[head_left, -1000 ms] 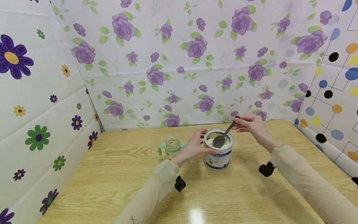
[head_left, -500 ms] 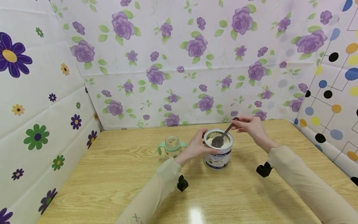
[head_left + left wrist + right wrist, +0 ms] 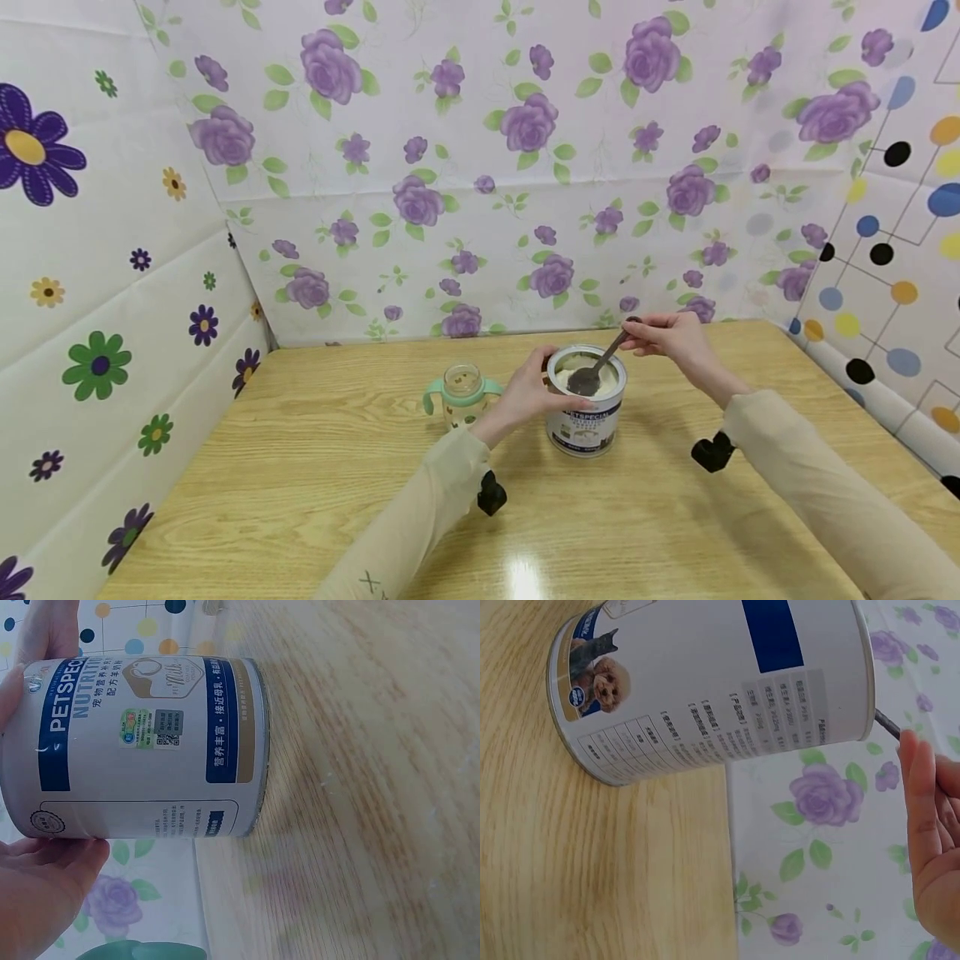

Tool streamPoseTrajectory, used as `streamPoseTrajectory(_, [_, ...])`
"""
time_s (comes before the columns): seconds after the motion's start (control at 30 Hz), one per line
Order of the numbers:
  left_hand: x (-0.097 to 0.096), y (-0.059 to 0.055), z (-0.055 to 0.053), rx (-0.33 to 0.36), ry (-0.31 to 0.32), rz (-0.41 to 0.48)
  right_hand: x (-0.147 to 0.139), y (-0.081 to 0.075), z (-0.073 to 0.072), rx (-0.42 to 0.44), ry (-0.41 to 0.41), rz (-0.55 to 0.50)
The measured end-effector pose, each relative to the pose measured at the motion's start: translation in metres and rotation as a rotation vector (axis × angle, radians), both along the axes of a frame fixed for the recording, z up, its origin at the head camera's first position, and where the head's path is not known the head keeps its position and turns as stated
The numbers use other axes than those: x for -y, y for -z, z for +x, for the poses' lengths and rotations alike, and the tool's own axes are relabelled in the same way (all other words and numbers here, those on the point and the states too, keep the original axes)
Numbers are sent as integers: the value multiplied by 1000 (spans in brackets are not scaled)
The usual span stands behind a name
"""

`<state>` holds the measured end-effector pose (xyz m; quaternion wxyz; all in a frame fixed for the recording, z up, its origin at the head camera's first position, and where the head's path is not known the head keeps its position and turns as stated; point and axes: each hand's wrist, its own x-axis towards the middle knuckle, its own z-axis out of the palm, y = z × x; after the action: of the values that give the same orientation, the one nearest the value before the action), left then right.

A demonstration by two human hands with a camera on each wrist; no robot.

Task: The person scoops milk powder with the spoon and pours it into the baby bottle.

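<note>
A white and blue milk powder can stands upright on the table, its top open and pale powder inside. My left hand grips the can around its left side near the rim; in the left wrist view, the fingers lie along the can. With its fingertips, my right hand pinches the upper end of a dark grey spoon. The spoon slants down into the can, its bowl at the powder. In the right wrist view only a bit of the handle shows past the rim.
Left of the can, behind my left wrist, stands a clear baby bottle with a mint-green collar and two handles; no cap is on it. The wooden table meets flower-patterned cloth walls at the back and sides.
The spoon's bowl has shifted slightly left inside the can, and my right hand has come a little lower. My left hand keeps its grip on the can, which stays in place.
</note>
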<state>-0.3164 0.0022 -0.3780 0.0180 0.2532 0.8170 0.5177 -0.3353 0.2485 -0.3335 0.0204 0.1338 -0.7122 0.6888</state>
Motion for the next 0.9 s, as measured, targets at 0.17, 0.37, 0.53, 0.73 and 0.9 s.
streamPoseTrajectory(0.17, [0, 0, -1, -2, -5, 8, -1, -6, 0, -57, -46, 23])
streamPoseTrajectory(0.37, [0, -1, -1, -23, -6, 9, 2, -16, 3, -166, -32, 17])
streamPoseTrajectory(0.53, [0, 0, -1, -21, 0, 20, 5, -17, 5, -196, -6, 51])
streamPoseTrajectory(0.73, [0, 3, -2, -17, 1, 20, 6, -10, 4, -268, 27, 72])
streamPoseTrajectory(0.9, [-1, 3, -2, 0, -1, 24, 12, -8, 6, -282, 6, 69])
